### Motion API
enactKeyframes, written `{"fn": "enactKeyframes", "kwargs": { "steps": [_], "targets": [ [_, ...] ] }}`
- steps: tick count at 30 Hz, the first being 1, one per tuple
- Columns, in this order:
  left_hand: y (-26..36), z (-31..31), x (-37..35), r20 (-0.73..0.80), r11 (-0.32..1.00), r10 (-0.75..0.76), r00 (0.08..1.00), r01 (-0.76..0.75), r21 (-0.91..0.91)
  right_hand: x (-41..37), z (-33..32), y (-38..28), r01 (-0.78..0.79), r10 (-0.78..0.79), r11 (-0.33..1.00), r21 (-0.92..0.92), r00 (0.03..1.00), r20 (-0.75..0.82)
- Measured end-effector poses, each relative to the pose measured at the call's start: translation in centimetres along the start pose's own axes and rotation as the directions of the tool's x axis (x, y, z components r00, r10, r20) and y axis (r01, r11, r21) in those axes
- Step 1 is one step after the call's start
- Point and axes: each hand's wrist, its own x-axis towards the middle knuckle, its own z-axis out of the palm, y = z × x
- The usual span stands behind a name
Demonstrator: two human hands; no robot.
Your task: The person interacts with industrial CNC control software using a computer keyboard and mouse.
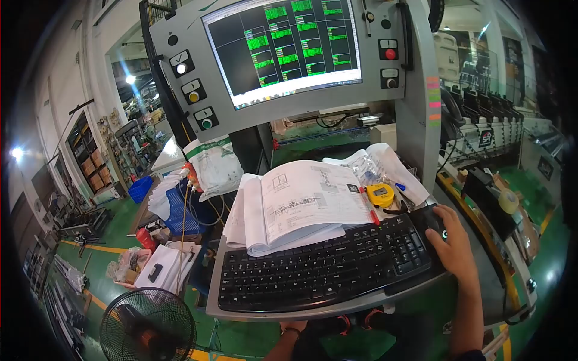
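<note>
My right hand (456, 245) rests over a black computer mouse (430, 219) at the right end of the shelf, fingers curved round it. To its left lies a black keyboard (319, 274). A thick stack of printed drawings (307, 195), its pages rolled back, covers the keyboard's upper edge. Beside the stack are a red pen (369, 206) and a yellow tape measure (380, 195). Below the shelf's front edge, my left hand (293, 325) shows only near the wrist; its fingers are hidden.
A control panel (283, 108) with a lit screen (289, 48) and push buttons stands above the shelf (271, 314). At the lower left is a black fan (147, 325). A white bag (215, 165) and blue basket (188, 210) are left of the shelf. Machinery (481, 141) stands right.
</note>
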Motion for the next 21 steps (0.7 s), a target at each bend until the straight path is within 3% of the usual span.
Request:
{"fn": "enactKeyframes", "kwargs": {
  "steps": [5, 8, 14, 21],
  "targets": [
    [-0.30, 0.03, 0.02, -0.005, 0.999, 0.031, 1.000, -0.030, 0.044, 0.00, -0.19, -0.68, -0.149, 0.148, 0.986, 0.079, 0.989, 0.022],
    [-0.06, -0.43, 0.25, 0.018, 1.000, 0.011, 1.000, -0.011, -0.021, -0.01, 0.01, 0.31, -0.032, 0.032, 0.999, -0.005, 0.999, 0.009],
    [0.10, -0.35, -0.02, 0.048, 0.999, -0.044, 0.998, 0.043, 0.007, 0.04, 0.05, -0.07, -0.043, 0.043, 0.999, 0.031, 0.999, 0.006],
    [0.00, -0.41, 0.07, 0.054, 0.999, -0.006, 0.999, 0.008, -0.037, -0.02, 0.04, 0.07, -0.039, 0.039, 0.999, -0.006, 0.999, 0.008]
  ]
}}
